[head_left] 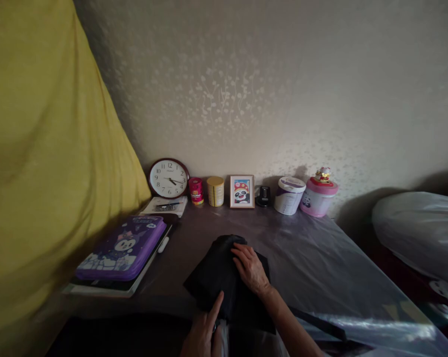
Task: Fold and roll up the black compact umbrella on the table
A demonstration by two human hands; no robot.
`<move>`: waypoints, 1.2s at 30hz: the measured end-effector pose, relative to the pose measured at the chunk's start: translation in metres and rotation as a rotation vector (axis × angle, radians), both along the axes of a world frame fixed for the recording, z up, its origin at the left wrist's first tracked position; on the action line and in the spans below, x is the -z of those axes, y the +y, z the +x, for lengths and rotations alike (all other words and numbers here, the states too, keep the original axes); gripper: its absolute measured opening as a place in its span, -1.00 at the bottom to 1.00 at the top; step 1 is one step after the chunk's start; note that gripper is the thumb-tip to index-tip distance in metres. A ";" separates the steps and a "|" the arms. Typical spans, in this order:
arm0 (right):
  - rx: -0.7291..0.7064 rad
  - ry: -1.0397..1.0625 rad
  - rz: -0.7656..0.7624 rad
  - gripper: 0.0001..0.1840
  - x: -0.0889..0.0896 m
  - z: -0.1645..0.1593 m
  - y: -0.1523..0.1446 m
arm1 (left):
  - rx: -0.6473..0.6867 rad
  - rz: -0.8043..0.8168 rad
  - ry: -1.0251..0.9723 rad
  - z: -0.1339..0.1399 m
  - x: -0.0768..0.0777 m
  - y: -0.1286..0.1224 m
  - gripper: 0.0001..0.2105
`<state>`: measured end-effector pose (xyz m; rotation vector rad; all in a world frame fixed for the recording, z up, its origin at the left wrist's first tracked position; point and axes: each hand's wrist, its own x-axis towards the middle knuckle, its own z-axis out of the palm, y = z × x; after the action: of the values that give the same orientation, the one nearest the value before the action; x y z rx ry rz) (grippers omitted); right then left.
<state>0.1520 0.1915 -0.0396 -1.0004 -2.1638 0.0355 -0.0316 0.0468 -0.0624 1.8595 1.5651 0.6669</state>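
Note:
A bunched piece of black cloth (218, 277) lies on the table in front of me, its folds gathered and its edges pointed. My right hand (250, 270) rests on its upper right side, fingers stretched out and lying flat against the fabric. At the lower edge is my left hand (203, 334), with the index finger extended onto the cloth and the other fingers curled. What those curled fingers hold, if anything, is hidden. A black strap (318, 322) trails to the right, beyond my right forearm.
A purple case (123, 250) tops a stack of books (130, 290) at left, beside a yellow curtain (60, 148). Along the wall stand a clock (169, 178), a red can (196, 191), a yellow can (215, 192), a framed panda picture (242, 192) and tubs (289, 197).

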 end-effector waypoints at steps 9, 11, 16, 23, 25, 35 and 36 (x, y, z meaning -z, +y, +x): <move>0.083 0.054 0.038 -0.68 -0.010 -0.005 0.017 | -0.147 0.026 -0.073 0.008 -0.001 -0.004 -0.44; -0.069 0.040 0.034 -0.72 -0.013 -0.010 0.000 | -0.144 0.022 -0.082 0.008 0.003 -0.003 -0.42; -0.173 -0.064 -0.001 -0.74 -0.012 -0.022 -0.004 | -0.118 0.084 -0.079 0.007 0.018 0.000 -0.42; 0.075 -0.074 -0.002 -0.70 -0.015 -0.021 0.039 | -0.120 0.106 -0.103 0.006 0.025 0.001 -0.41; 0.091 -0.045 0.012 -0.70 -0.017 -0.022 0.033 | -0.122 0.103 -0.090 0.005 0.025 0.001 -0.42; 0.016 0.012 0.026 -0.69 -0.007 -0.017 0.018 | -0.099 0.081 -0.047 0.006 0.017 0.000 -0.41; 0.054 0.047 0.024 -0.69 -0.008 -0.010 0.021 | -0.090 0.077 -0.045 0.005 0.015 0.000 -0.42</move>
<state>0.1425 0.2123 -0.0313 -1.0339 -2.0888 0.0074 -0.0265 0.0466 -0.0779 1.8251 1.6225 0.8138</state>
